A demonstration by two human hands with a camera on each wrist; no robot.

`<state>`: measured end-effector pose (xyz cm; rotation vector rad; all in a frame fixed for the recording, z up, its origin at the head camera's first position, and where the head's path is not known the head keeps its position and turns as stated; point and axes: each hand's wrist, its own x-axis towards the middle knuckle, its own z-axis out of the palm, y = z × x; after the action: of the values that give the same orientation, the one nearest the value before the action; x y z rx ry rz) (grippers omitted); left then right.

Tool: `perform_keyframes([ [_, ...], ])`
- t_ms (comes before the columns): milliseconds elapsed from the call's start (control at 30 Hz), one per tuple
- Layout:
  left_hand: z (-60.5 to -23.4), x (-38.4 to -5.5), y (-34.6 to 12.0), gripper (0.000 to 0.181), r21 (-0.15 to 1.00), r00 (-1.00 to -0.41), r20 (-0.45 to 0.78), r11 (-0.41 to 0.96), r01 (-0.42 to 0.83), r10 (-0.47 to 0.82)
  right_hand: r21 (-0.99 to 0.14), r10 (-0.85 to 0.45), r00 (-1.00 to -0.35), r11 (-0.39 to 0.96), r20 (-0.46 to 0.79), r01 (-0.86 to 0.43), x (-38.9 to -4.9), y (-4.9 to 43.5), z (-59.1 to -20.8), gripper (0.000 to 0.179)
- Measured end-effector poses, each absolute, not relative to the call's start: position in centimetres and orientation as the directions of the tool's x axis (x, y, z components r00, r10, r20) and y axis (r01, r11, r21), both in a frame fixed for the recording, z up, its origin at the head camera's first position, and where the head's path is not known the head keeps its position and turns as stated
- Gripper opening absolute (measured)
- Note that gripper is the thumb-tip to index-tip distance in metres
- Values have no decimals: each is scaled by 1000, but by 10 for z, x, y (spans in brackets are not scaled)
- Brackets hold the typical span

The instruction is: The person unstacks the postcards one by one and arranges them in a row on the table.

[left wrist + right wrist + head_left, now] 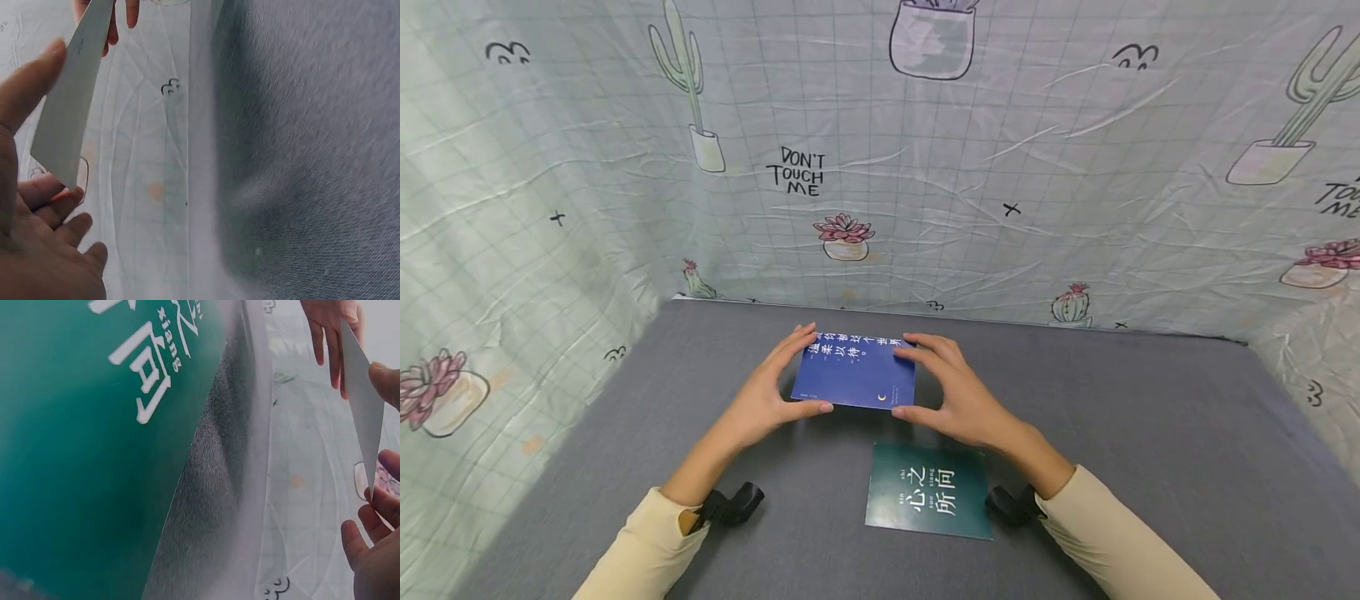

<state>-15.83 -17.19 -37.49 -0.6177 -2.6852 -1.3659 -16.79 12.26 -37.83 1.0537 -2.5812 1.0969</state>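
Observation:
A blue card [857, 375] with white writing and a small moon is held up above the table between both hands. My left hand [777, 386] grips its left end, thumb at the near edge and fingers at the far edge. At the opposite end my right hand [958, 389] holds it the same way. The card's pale underside [75, 100] faces the left wrist camera, and the right wrist view shows the card [362, 400] nearly edge-on. Below the right hand, a green card [928, 492] with white characters lies on the table.
The grey cloth-covered table [1150, 450] runs back to a hanging curtain [970, 183] printed with cacti and words. Black wrist cameras, such as the left camera [733, 504], sit under each forearm, the right one beside the green card.

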Motion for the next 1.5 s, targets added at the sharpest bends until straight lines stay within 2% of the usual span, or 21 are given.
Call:
perform_keyframes([
  [533,-379,-188,-204,96,725,-951,151,623,293,271,-601,-550,-776,520,308,-607,-200,81,-383,69],
  [933,-389,-208,-225,99,664,-957,110,696,273,270,-602,-565,-799,570,207,-559,-222,58,-399,68],
  [1500,-411,-226,-249,96,632,-941,71,715,299,331,-590,-559,-814,609,155,-531,-233,37,-413,71],
])
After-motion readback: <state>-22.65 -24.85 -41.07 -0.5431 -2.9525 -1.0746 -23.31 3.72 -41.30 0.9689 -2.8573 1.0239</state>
